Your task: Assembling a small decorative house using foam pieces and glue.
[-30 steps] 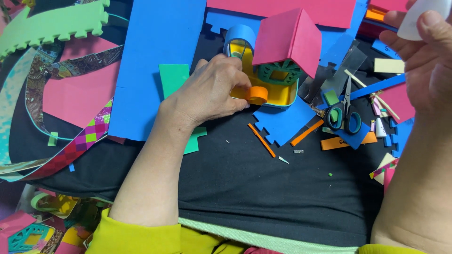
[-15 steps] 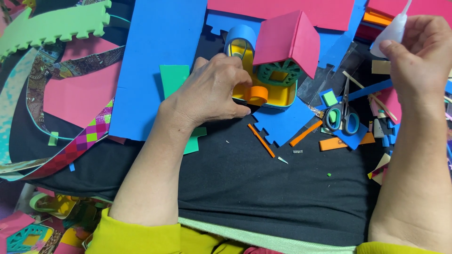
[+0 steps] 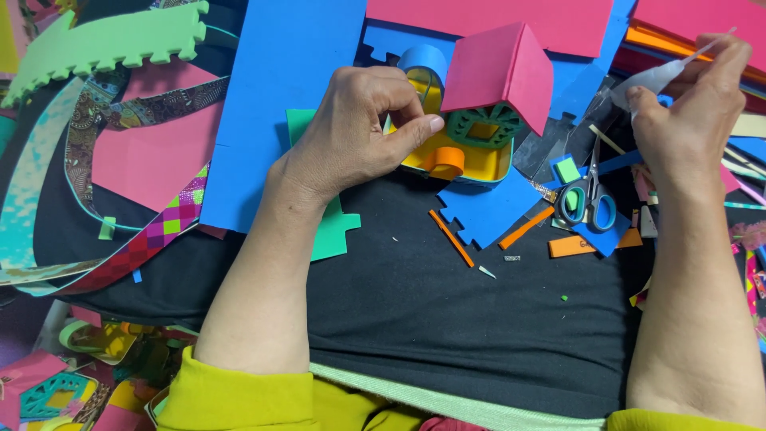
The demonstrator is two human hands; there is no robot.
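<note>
Foam model house (image 3: 479, 120) (yellow base, pink roof) lies on black cloth (image 3: 479, 319). Left hand (image 3: 359, 132) pinches its yellow wall between thumb and fingers. Right hand (image 3: 690, 112) grips a white glue tube (image 3: 658, 76), above blue-handled scissors (image 3: 589, 199).

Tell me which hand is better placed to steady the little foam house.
Left. The left hand already rests against the small foam house, thumb beside its yellow base. The right hand is off to the side, gripping a white glue tube.
</note>
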